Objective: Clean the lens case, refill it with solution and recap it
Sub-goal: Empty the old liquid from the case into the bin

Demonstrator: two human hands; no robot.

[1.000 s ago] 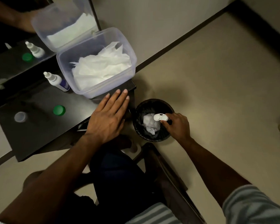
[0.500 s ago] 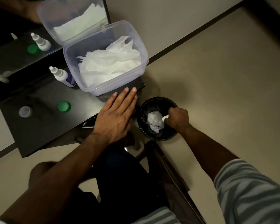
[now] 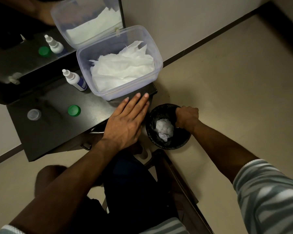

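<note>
Head view: I look down on a dark surface (image 3: 46, 132) against a mirror, with a small black bin (image 3: 167, 144) on the floor at its right end.
Left hand (image 3: 125, 122): it lies flat on the surface's right edge, fingers (image 3: 139, 102) straight and together, holding nothing; the fingertips reach just up to the clear tub.
Right hand (image 3: 187, 118): it is turned knuckles-up over the bin's far rim, fingers curled under. I cannot tell what they grip, since the palm side is hidden.
Lens case: I cannot see it from here; if it is in the right hand, the hand covers it.
Bin contents: crumpled white tissue (image 3: 164, 128) sits inside the black liner, just left of the right hand.
Solution bottle (image 3: 74, 80): white with a blue label, it stands uncapped on the surface, just left of the tub.
Green cap (image 3: 74, 110): it lies on the surface, apart from the bottle, nearer me.
Clear cap (image 3: 34, 114): it lies left of the green one.
Tub (image 3: 157, 54): open, with white tissues (image 3: 123, 68) piled inside.
</note>
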